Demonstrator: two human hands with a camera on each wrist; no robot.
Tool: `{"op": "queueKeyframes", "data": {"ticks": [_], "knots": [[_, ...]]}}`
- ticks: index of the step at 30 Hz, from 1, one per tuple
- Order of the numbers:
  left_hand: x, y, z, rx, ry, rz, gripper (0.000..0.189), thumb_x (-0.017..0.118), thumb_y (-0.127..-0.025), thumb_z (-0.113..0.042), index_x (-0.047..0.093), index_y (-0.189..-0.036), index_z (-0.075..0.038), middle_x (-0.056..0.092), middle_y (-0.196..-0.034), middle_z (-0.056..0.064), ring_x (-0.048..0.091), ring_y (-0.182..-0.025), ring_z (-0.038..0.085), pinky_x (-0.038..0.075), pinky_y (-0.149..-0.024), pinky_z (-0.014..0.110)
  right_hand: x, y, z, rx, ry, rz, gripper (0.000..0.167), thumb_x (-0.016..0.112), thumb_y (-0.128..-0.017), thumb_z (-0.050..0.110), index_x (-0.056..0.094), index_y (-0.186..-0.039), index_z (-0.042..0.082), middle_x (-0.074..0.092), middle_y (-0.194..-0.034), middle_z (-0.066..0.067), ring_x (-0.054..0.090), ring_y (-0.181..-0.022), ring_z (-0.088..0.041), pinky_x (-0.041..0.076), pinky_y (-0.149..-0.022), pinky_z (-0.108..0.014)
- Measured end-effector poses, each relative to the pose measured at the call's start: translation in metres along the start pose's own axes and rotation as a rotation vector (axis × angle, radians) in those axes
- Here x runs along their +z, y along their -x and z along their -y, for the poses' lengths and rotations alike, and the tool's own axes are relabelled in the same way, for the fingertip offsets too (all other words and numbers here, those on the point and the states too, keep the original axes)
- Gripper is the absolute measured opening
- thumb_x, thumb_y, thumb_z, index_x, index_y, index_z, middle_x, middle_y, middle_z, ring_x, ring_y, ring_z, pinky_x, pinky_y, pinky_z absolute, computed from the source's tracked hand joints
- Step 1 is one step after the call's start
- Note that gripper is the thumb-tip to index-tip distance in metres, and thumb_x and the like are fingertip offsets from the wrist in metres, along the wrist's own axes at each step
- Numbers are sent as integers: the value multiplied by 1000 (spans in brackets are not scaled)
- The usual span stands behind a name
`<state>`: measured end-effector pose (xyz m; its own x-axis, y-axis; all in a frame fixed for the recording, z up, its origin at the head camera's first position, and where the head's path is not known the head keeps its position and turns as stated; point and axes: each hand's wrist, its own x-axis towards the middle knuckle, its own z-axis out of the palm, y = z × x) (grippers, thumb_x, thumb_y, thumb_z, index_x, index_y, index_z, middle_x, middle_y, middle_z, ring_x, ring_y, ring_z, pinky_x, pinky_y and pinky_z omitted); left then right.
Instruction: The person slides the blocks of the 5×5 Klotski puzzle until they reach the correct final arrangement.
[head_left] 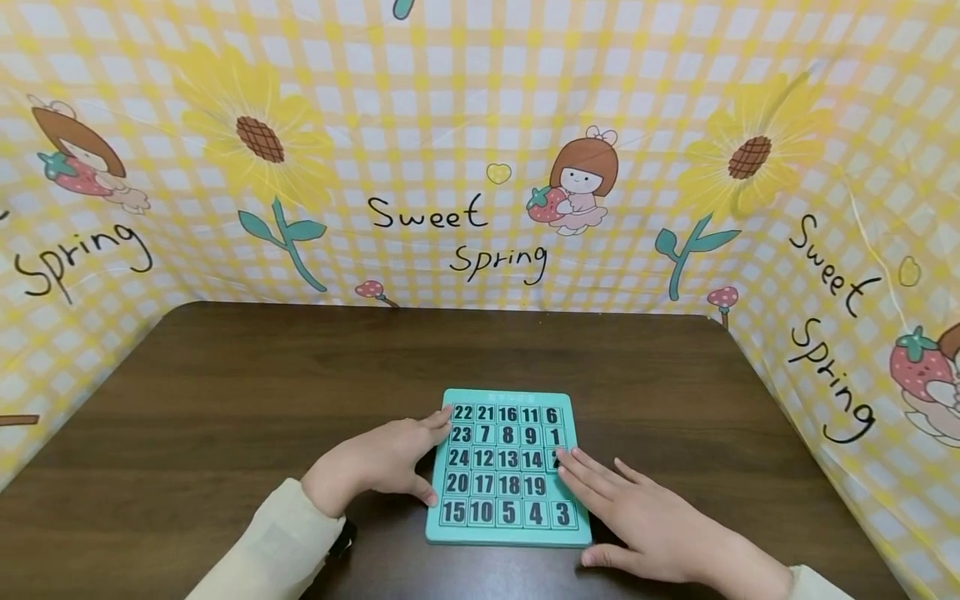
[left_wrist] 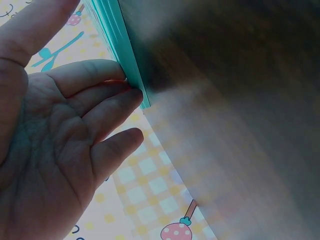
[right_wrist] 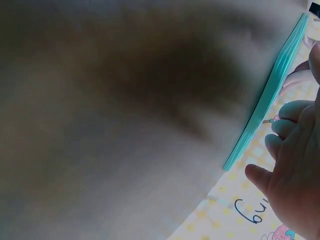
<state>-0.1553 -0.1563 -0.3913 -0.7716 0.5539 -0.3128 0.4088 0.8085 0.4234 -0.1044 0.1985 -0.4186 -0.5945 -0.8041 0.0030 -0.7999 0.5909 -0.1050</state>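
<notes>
A turquoise number slide puzzle [head_left: 510,538] lies flat on the table, with black-numbered tiles in rows. My left hand [head_left: 381,457] rests along its left side, fingertips near the top corner and thumb lower down. In the left wrist view, relaxed fingers [left_wrist: 112,112] touch the puzzle's edge [left_wrist: 131,60]. My right hand [head_left: 648,517] reaches over the right edge with extended fingers; its fingertips touch the 2 tile [head_left: 556,463] and partly cover it. Below that tile, right of the 19 tile [head_left: 535,486], the tray floor shows. The right thumb lies near the lower right corner.
The dark brown wooden table [head_left: 300,367] has a rounded back edge. A yellow checked cloth [head_left: 450,100] printed with flowers and figures stands behind it and along both sides. A dark band [head_left: 343,538] shows at the left wrist.
</notes>
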Motion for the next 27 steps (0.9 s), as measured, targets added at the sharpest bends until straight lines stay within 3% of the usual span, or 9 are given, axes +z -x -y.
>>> {"op": "queueKeyframes", "data": {"ticks": [7,13,21,27], "knots": [[-1,-1,-1,1,0,7,95,84,-77,-33,36,-152,0,16,-166,13,35,-147,32,37,-116,45,7,16,11,-58,54,-34,81,46,-97,63,28,-158,13,26,-165,-4,31,-149,-24,49,-99,-56],[0,0,0,-1,16,5,95,84,-78,-33,35,-152,0,15,-167,13,34,-147,31,36,-116,45,10,19,15,-104,143,-37,78,43,-98,63,32,-156,14,32,-163,-5,37,-147,-22,52,-96,-52],[2,1,2,10,25,-5,95,85,-77,-32,36,-152,1,17,-166,12,34,-147,30,37,-116,45,8,14,10,-49,45,-18,82,45,-96,64,28,-158,14,25,-166,-4,31,-150,-23,48,-99,-57],[1,2,2,13,28,-16,95,85,-77,-32,37,-151,1,19,-166,11,32,-148,30,35,-116,45,5,7,6,-31,66,-10,85,40,-96,68,28,-158,12,21,-167,-5,28,-151,-24,45,-103,-59]]}}
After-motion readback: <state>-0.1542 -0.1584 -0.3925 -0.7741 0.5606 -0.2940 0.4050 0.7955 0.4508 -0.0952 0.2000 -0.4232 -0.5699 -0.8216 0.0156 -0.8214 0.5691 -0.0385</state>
